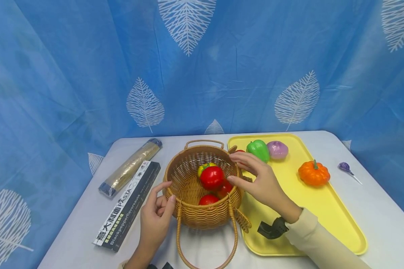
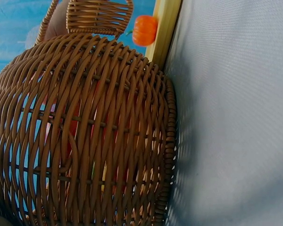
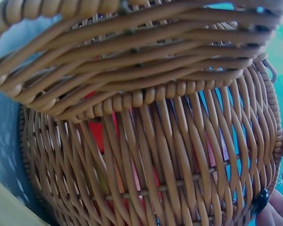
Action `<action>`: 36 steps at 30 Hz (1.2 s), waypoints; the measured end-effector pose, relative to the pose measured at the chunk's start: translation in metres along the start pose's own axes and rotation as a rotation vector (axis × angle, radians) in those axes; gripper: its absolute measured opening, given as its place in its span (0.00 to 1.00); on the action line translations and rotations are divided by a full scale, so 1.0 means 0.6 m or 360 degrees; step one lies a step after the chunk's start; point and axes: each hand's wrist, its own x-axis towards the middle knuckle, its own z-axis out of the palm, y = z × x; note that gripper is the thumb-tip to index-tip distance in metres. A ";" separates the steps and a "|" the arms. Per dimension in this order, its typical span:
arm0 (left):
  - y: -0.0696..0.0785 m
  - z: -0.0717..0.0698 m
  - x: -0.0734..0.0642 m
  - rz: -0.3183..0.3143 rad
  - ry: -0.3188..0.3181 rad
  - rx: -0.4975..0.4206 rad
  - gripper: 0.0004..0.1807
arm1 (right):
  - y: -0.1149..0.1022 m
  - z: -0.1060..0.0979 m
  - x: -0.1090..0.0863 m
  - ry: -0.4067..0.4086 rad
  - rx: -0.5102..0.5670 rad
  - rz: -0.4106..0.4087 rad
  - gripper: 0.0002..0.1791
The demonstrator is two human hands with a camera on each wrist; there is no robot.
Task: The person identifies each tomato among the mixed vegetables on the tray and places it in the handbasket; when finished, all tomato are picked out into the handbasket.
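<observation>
A round brown wicker basket [image 1: 202, 218] stands between the two hands, one handle lying forward and another upright behind. Inside it are several red tomatoes [image 1: 212, 177] and a yellow-green piece [image 1: 204, 168]. My left hand [image 1: 156, 215] holds the left rim with thumb and index finger. On the right rim my right hand [image 1: 260, 177] grips, thumb toward the inside, fingers toward the back. The left wrist view is filled by the basket's woven side [image 2: 99, 132], with red showing through. A woven flap [image 3: 146, 61] sticks out in the right wrist view, and fingertips [image 3: 276, 214] touch the rim.
To the right lies a yellow tray [image 1: 289, 213] bearing a green pepper [image 1: 258, 150], a purple onion [image 1: 278, 150], an orange pumpkin [image 1: 314, 173] and a partly hidden red item. A purple lollipop [image 1: 345, 167] lies beyond it. Leftward are a pasta box [image 1: 128, 205] and a noodle packet [image 1: 131, 168].
</observation>
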 end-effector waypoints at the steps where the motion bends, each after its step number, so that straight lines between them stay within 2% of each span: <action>1: 0.000 0.000 0.000 -0.0001 0.0000 -0.0001 0.21 | 0.000 0.000 0.000 -0.0001 0.0010 -0.0002 0.30; 13: -0.003 0.000 0.000 0.0006 0.0003 0.0022 0.21 | 0.012 -0.024 0.006 0.0044 0.0022 -0.0001 0.25; 25: -0.005 -0.002 0.000 -0.0003 -0.0030 0.0039 0.21 | 0.051 -0.066 0.019 0.0133 -0.0056 0.0164 0.22; 36: -0.007 -0.002 0.000 -0.0012 -0.0034 0.0044 0.20 | 0.082 -0.079 0.028 0.0063 -0.0105 0.0282 0.24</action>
